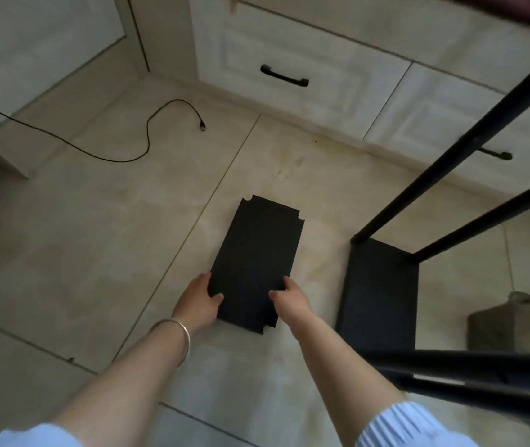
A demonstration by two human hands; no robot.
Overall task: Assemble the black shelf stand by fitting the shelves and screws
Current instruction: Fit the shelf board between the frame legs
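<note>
A flat black shelf board [257,253] with notched corners lies over the tiled floor in the middle of the view. My left hand [197,301] grips its near left edge, thumb on top. My right hand [291,296] holds the near right edge, thumb on the top face. To the right stands the partly built black stand: a bottom shelf [383,291] on the floor with black poles [457,153] rising from its far corners. Two more black poles [470,375] cross the lower right, close to the camera.
White cabinet drawers with black handles [284,76] line the far side. A black cable [147,137] snakes over the floor at the left. A grey-brown object [515,324] sits at the right edge. Bare tiles [80,237] spread to the left of the board.
</note>
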